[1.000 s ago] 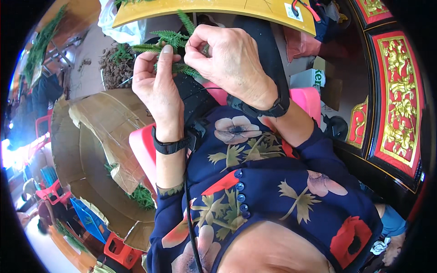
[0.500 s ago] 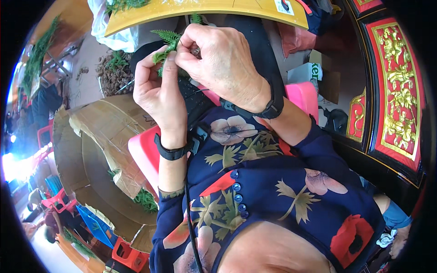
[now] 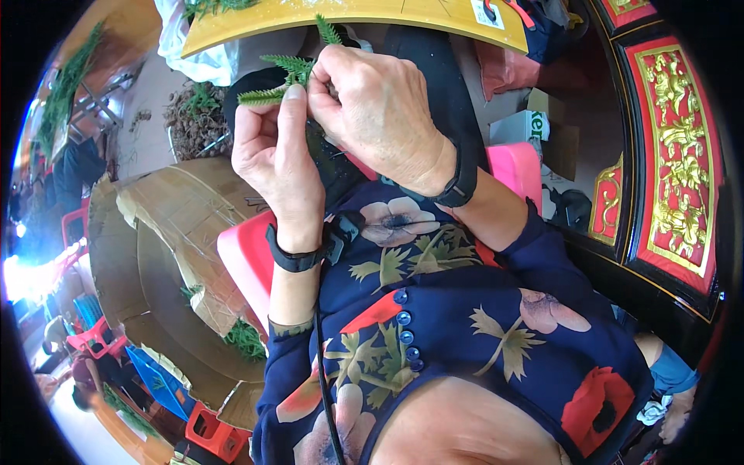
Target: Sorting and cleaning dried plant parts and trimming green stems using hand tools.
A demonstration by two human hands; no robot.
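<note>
Pinching a sprig (image 3: pixel 291 68), left fingers (image 3: pixel 293 112) and, seemingly, right fingers (image 3: pixel 323 108) hover near a carton (image 3: pixel 182 201) containing greenery (image 3: pixel 245 341).

Sprig (image 3: pixel 291 67): rough, matt leaf surface. Carton (image 3: pixel 191 195): creased, matt cardboard with torn edges. Seat (image 3: pixel 518 172): smooth pink plastic.

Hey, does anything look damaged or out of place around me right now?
Yes, the cardboard box at your left looks damaged: its edges are torn and ragged. Beyond it, brown clumps lie heaped; whether they spilled, I can't tell. Nothing obviously odd about the green sprigs between your left hand and right hand.
</note>
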